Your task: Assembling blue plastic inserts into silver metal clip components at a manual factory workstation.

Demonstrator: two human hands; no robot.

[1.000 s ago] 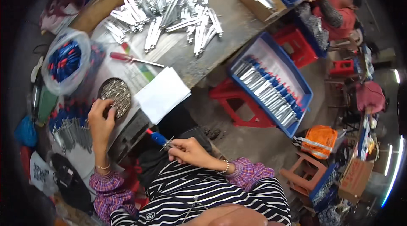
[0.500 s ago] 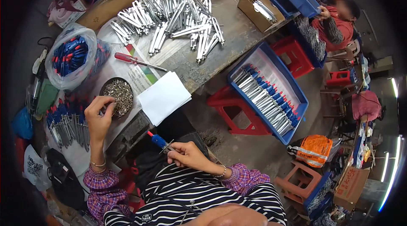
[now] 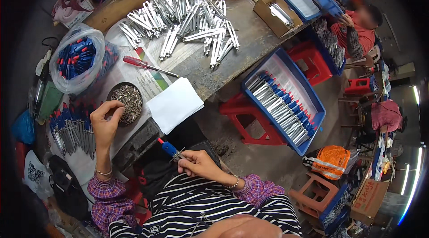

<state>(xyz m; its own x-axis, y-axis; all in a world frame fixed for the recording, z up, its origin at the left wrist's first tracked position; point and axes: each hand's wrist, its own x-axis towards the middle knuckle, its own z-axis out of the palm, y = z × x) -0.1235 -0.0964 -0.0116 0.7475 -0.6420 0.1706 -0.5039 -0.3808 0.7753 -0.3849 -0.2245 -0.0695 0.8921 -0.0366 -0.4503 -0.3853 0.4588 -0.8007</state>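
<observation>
My left hand [image 3: 106, 119] is at the near-left rim of a round dark bowl [image 3: 117, 85] full of small metal pieces [image 3: 129, 99]. Its thumb and fingertips are pinched together, and whatever they may hold is too small to make out. Over my lap, my right hand [image 3: 197, 164] grips a blue plastic handle with a red tip [image 3: 169, 149] and thin metal rods sticking out by the fingers. Similar blue-and-metal pieces [image 3: 73, 135] lie in a row left of my left hand. More blue handles [image 3: 77, 59] fill a clear plastic bag behind them.
Silvery metal parts [image 3: 178, 19] are heaped at the back of the table. A red-handled screwdriver [image 3: 138, 63] and white paper [image 3: 175, 104] lie nearer. A blue tray [image 3: 319, 104] of assembled pieces rests on a red stool [image 3: 243, 119]. Another person [image 3: 357, 32] works at the far right.
The whole view has shifted slightly. My left hand stays pinched by the bowl, and my right hand keeps its grip on the blue handle, both nearly unmoved.
</observation>
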